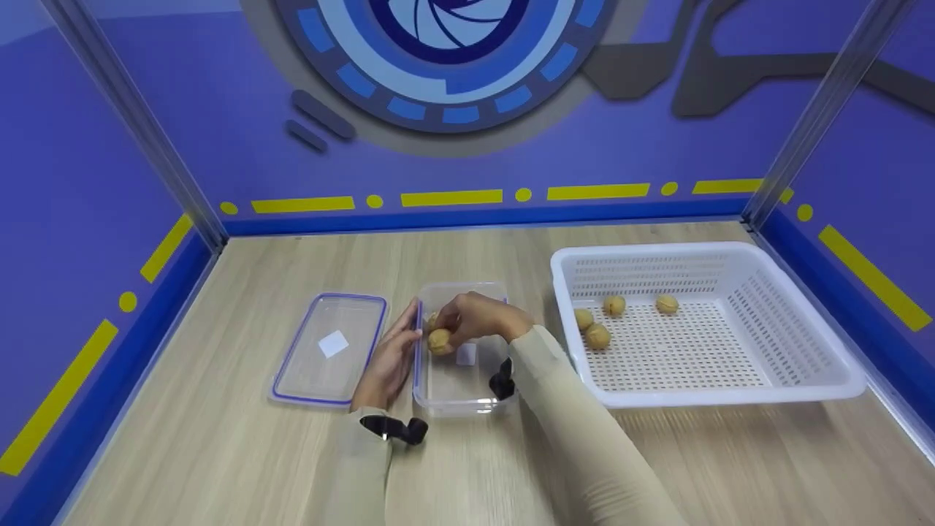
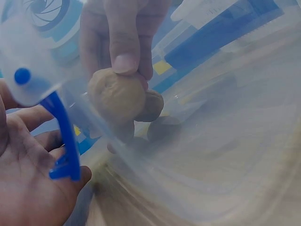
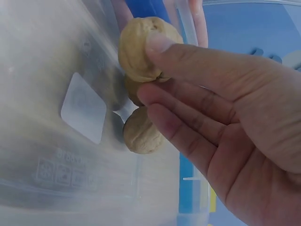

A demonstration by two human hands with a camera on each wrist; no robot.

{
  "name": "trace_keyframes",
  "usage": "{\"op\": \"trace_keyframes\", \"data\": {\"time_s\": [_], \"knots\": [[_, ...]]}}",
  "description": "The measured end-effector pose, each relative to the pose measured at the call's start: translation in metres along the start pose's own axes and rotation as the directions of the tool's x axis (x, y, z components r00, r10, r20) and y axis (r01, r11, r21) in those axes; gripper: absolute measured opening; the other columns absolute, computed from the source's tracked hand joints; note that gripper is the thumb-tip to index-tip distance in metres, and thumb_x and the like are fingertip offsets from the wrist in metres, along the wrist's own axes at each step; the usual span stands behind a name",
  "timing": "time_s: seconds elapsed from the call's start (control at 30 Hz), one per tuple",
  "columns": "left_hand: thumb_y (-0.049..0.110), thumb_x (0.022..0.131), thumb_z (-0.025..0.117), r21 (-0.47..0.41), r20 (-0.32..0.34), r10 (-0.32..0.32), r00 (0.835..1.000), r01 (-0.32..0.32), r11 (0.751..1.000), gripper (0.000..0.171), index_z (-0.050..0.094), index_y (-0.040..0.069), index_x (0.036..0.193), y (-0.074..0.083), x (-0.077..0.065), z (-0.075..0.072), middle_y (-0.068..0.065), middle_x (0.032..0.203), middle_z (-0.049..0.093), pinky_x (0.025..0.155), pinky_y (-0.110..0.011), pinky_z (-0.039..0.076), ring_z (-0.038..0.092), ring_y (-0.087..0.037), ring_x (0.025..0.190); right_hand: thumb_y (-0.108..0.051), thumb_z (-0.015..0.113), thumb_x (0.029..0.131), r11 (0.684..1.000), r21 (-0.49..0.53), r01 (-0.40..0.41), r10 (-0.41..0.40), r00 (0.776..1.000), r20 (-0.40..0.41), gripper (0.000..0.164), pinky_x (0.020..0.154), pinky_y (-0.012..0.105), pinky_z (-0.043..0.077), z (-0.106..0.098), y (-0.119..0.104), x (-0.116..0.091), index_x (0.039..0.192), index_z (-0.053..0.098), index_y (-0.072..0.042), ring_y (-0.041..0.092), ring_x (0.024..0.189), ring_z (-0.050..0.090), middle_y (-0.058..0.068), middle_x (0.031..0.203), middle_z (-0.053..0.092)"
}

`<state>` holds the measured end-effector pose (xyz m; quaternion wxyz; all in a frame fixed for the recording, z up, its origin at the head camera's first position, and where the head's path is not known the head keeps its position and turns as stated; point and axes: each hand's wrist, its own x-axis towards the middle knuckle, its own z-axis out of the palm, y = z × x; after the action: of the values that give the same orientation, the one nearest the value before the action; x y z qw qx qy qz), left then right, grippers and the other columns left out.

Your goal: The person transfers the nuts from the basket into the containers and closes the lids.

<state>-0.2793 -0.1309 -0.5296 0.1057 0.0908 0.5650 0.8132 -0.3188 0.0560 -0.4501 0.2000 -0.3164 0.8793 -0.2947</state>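
Note:
My right hand (image 1: 482,318) pinches a walnut (image 1: 439,341) between thumb and fingers, inside the clear plastic box (image 1: 467,403). In the right wrist view the held walnut (image 3: 136,52) is under the thumb tip, with another walnut (image 3: 142,133) lower down in the box near the fingertips. A further one peeks out between them, partly hidden. My left hand (image 1: 387,365) rests along the outside of the box's left wall, its fingers extended. The left wrist view shows this palm (image 2: 33,174) beside a blue-edged locking flap (image 2: 68,141).
A clear lid with a blue seal (image 1: 299,365) lies flat to the left, a white label on it. At the right stands a white perforated basket (image 1: 730,397) with several walnuts (image 1: 597,336) at its left and back. Purple panels (image 1: 467,168) enclose the table.

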Motion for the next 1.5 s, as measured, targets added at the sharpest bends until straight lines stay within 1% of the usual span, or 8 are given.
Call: {"op": "trace_keyframes", "data": {"time_s": [0.37,0.53,0.63,0.77,0.9,1.07,1.3,1.5], "knots": [[-0.003,0.092,0.038,-0.01,-0.006,0.0,1.0,0.0,1.0,0.064,0.013,0.0,0.151,0.0009,0.0002,0.0011,-0.012,0.162,0.0,0.123,-0.038,-0.004,-0.006,-0.025,0.15,-0.004,0.08,0.073,0.999,-0.001,-0.048,0.048,0.998,0.036,0.032,0.086,0.029,0.055,0.0021,0.0008,0.002,0.104,0.074,-0.008,0.012,0.089,0.064,0.004,0.102,0.073],[-0.002,0.093,0.038,-0.001,-0.01,-0.001,1.0,0.001,1.0,0.064,0.014,0.001,0.152,0.0009,-0.0003,0.0011,-0.012,0.162,0.001,0.123,-0.038,-0.004,-0.006,-0.025,0.15,-0.005,0.08,0.073,0.997,-0.005,-0.075,0.075,0.996,0.043,0.034,0.083,0.026,0.054,0.0029,0.0027,0.0017,0.106,0.074,-0.009,0.009,0.083,0.062,0.003,0.1,0.074],[-0.003,0.093,0.038,-0.001,-0.015,0.001,1.0,-0.001,1.0,0.064,0.014,0.0,0.151,0.0006,-0.0001,0.0013,-0.012,0.162,0.001,0.123,-0.038,-0.003,-0.006,-0.025,0.15,-0.005,0.08,0.074,0.997,-0.005,-0.075,0.075,0.996,0.047,0.033,0.082,0.027,0.055,0.0031,0.0036,0.0016,0.106,0.074,-0.009,0.008,0.082,0.062,0.003,0.1,0.074],[-0.003,0.093,0.038,-0.006,-0.02,0.003,1.0,-0.003,1.0,0.063,0.015,0.0,0.151,0.0008,0.0002,0.0015,-0.012,0.162,0.003,0.123,-0.037,-0.004,-0.005,-0.024,0.15,-0.004,0.078,0.075,0.997,-0.011,-0.078,0.079,0.995,0.055,0.03,0.083,0.029,0.056,0.0033,0.0032,0.0017,0.104,0.075,-0.01,0.01,0.083,0.063,0.003,0.099,0.074],[-0.003,0.093,0.038,-0.008,-0.016,0.001,1.0,-0.001,1.0,0.064,0.015,0.001,0.151,0.0003,0.0,0.0008,-0.012,0.162,0.002,0.123,-0.037,-0.004,-0.005,-0.025,0.15,-0.004,0.077,0.076,0.995,-0.012,-0.098,0.098,0.993,0.071,0.033,0.084,0.029,0.055,0.0037,0.0027,0.0017,0.108,0.073,-0.009,0.01,0.085,0.064,0.004,0.101,0.074],[-0.003,0.092,0.039,-0.009,-0.007,0.003,1.0,-0.003,1.0,0.064,0.013,0.0,0.152,-0.0005,-0.0005,0.0009,-0.013,0.162,0.0,0.123,-0.037,-0.004,-0.007,-0.025,0.15,-0.003,0.077,0.076,0.996,-0.024,-0.08,0.082,0.994,0.071,0.036,0.083,0.026,0.055,0.004,0.0026,0.0014,0.111,0.072,-0.007,0.01,0.087,0.064,0.006,0.103,0.074],[-0.003,0.092,0.039,-0.01,-0.007,0.004,1.0,-0.004,1.0,0.064,0.014,0.0,0.151,-0.0001,-0.0007,0.0024,-0.012,0.162,0.0,0.123,-0.037,-0.004,-0.007,-0.025,0.15,-0.004,0.076,0.077,0.998,0.003,-0.07,0.07,0.996,0.062,0.037,0.087,0.032,0.056,0.0019,0.0014,-0.0005,0.114,0.071,-0.007,0.016,0.092,0.067,0.007,0.106,0.073],[-0.003,0.092,0.038,-0.007,-0.012,0.009,1.0,-0.009,1.0,0.064,0.014,0.0,0.151,-0.0002,-0.0003,0.0015,-0.012,0.162,0.001,0.123,-0.037,-0.004,-0.007,-0.025,0.15,-0.005,0.076,0.078,0.999,-0.014,-0.045,0.046,0.997,0.067,0.036,0.089,0.034,0.056,-0.0033,0.0011,-0.0029,0.114,0.071,-0.007,0.019,0.098,0.067,0.007,0.109,0.072]]}}
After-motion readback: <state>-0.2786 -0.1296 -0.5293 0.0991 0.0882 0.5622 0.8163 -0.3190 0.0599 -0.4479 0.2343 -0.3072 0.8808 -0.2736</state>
